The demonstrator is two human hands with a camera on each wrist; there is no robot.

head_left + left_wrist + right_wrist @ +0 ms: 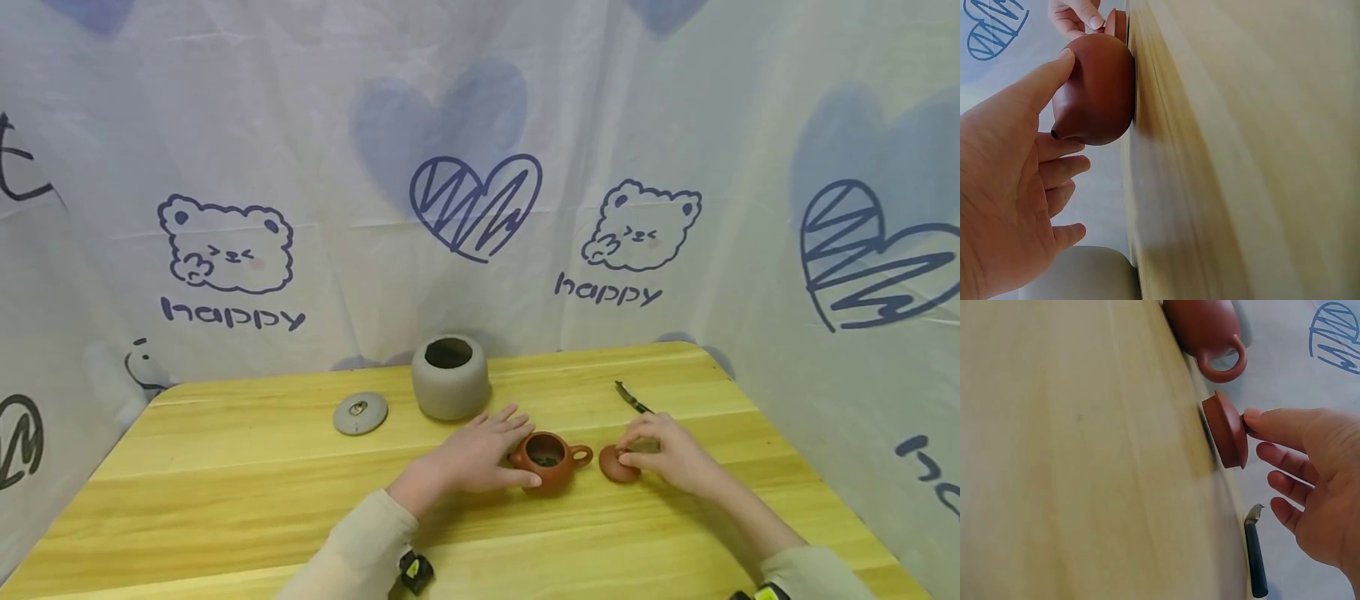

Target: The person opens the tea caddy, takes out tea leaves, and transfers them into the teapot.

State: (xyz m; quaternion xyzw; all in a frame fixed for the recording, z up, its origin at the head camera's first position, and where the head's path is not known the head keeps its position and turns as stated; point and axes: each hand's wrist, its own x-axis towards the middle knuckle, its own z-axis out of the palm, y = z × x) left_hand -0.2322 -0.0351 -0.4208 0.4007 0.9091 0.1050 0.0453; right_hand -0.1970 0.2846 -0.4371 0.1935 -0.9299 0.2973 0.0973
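Note:
A reddish-brown clay teapot stands uncovered on the table, dark leaves visible inside. My left hand is at its spout side, fingers spread and mostly straight. In the left wrist view, the thumb touches the teapot and the forefinger lies by the spout. Between thumb and forefinger, my right hand pinches the knob of the teapot lid. The lid is right at the tabletop beside the handle, its other fingers loosely bent.
Behind the left hand stands an open grey jar, with its round grey lid lying to the left. A small dark-handled tool with a metal tip lies beyond the right hand. A printed cloth hangs behind the wooden table.

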